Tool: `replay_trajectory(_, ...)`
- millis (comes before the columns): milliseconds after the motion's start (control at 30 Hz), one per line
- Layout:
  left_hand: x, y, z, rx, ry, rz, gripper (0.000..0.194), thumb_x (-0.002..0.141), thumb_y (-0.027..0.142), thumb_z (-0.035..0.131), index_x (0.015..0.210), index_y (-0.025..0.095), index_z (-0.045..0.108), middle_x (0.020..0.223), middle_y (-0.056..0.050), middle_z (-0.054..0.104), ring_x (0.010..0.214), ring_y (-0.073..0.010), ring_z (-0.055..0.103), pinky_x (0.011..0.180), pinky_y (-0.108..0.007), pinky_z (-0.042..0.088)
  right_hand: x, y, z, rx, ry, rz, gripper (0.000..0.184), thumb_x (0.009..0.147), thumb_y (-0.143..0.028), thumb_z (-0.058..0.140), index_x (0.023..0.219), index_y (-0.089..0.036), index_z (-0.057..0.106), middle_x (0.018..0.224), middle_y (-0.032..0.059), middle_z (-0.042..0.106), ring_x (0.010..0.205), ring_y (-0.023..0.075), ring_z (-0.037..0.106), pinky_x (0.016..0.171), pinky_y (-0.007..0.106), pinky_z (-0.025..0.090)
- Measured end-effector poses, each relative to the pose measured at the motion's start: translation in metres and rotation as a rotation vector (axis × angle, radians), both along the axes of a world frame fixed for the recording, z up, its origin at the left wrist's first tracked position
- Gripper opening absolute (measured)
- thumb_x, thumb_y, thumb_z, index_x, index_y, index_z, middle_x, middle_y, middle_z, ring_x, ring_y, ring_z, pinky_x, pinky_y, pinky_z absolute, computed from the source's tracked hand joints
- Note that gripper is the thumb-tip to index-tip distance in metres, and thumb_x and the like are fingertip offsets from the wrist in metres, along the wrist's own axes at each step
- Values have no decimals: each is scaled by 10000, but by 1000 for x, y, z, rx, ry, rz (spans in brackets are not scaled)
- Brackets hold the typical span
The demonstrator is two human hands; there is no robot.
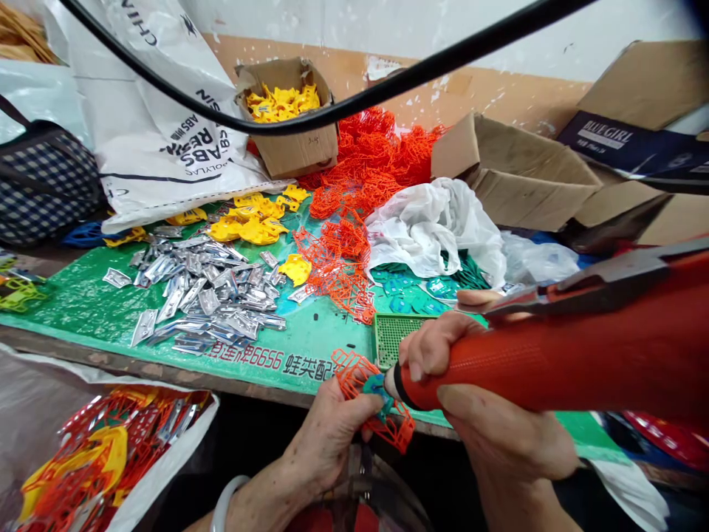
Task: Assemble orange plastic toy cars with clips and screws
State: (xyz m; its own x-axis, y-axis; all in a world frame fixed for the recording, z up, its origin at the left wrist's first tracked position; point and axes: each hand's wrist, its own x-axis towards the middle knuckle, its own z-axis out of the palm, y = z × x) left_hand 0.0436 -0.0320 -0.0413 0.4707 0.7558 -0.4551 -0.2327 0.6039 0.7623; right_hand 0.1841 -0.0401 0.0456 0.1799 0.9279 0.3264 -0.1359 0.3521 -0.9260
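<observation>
While the left hand [331,423] pinches a teal plastic piece [375,386] against orange latticework [402,437], the right hand [501,428] grips a red power screwdriver [554,355] at it; steady alignment seems needed.

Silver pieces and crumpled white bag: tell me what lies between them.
Orange lattice pieces and a yellow piece lie between the silver pieces and the bag, in the head view.

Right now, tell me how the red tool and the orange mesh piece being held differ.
The red tool is bulky and solid-walled; the orange mesh piece is a small open lattice. The right hand grips the red tool; the left hand pinches the orange mesh piece. Both are reddish.
</observation>
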Motion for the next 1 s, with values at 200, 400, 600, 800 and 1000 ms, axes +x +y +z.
replay_trajectory(200, 1, -3, -3, -3, 33, -16, 132, 644, 239, 694, 696, 169, 595, 567, 50, 486, 476, -74, 362, 469, -217, 278, 1, 1, -9, -1, 21, 40, 392, 670, -251, 750, 1019, -284, 575, 703, -28, 613, 639, 192, 602, 664, 396, 516)
replay_trajectory(400, 1, -5, 4, 21, 19, -19, 147, 631, 243, 720, 673, 150, 614, 585, 28, 520, 517, -88, 411, 512, -222, 319, 1, 0, -11, 38, 67, 98, 451, 675, -215, 739, 1076, -307, 553, 697, -45, 608, 608, 181, 592, 617, 370, 501)
replay_trajectory(600, -6, -3, 1, 97, 62, -30, 180, 718, 292, 720, 683, 153, 610, 576, 31, 498, 499, -85, 384, 464, -209, 319, 10, 5, -5, 77, 136, 26, 368, 681, -180, 720, 1011, -293, 601, 703, -52, 625, 611, 159, 595, 665, 369, 508)
replay_trajectory(800, -11, -3, 0, 97, 71, -27, 251, 725, 364, 753, 751, 149, 626, 657, 3, 576, 572, -117, 488, 497, -217, 406, 24, 37, -16, 74, 161, -214, 222, 588, -106, 695, 764, -231, 646, 619, -50, 629, 548, 138, 556, 585, 324, 469)
replay_trajectory(1000, -13, -4, -1, 100, 76, -82, 242, 769, 371, 722, 766, 146, 634, 675, 1, 584, 583, -109, 487, 514, -209, 406, 22, 49, -41, 12, 125, -238, 116, 596, -134, 729, 646, -206, 653, 633, -31, 626, 568, 142, 568, 619, 346, 472)
